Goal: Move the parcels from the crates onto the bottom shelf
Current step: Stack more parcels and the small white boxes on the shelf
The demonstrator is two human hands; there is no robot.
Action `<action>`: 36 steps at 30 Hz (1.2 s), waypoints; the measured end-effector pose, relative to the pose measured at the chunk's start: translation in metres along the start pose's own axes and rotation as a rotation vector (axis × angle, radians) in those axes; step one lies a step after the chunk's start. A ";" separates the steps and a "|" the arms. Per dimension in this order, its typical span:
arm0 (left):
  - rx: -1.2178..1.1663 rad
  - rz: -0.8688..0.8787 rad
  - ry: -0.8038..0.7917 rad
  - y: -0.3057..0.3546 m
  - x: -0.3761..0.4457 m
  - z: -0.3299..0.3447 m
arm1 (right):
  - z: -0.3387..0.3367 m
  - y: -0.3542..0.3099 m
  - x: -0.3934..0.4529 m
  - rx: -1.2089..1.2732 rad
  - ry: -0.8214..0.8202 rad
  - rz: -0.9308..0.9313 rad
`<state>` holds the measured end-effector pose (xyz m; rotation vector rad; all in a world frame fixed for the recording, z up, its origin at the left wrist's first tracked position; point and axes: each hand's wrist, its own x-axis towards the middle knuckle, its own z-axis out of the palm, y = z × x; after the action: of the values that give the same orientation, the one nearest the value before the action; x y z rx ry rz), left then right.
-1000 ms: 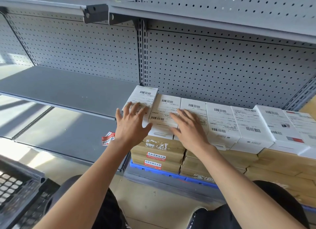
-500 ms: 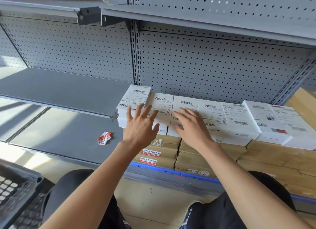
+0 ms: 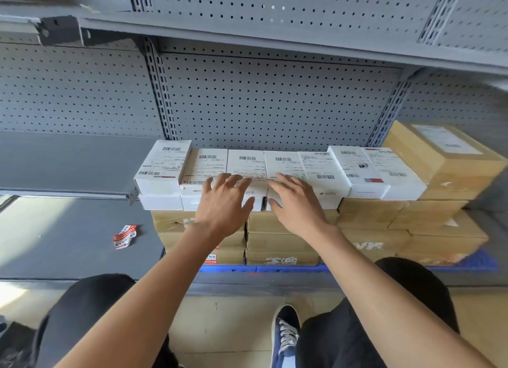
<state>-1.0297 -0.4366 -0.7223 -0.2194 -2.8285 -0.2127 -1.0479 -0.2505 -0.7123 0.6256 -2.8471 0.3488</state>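
Barcode labels showing on white parcels (image 3: 247, 165), text unreadable; left hand (image 3: 225, 205) and right hand (image 3: 298, 205) lying flat on them, fingers spread, gripping nothing.

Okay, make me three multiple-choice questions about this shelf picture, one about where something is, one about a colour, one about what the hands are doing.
1. Where does the crumpled red-and-white sticker lie?
A. On the bare grey shelf to the left of the stacked parcels
B. On top of the white boxes
C. On the floor by the shoe

2. What colour are the labelled boxes in the top row of the stack?
A. Blue
B. White
C. Black

3. What are the left hand and right hand doing?
A. Each grips a box lifted off the stack
B. Both hang idle beside the knees
C. Both reach with fingers spread to the white boxes

Answers: 1 A, the sticker sits alone on grey metal left of the brown cardboard parcels. 2 B, the barcoded tops are white. 3 C, the fingers are straight, over the row, gripping nothing.
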 end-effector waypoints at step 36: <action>0.189 -0.512 0.017 -0.115 -0.129 -0.106 | -0.015 -0.186 0.046 0.130 -0.182 -0.433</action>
<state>-0.8977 -0.5835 -0.6753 0.5486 -2.8094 -0.0501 -1.0063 -0.4280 -0.6520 1.3293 -2.7607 0.4198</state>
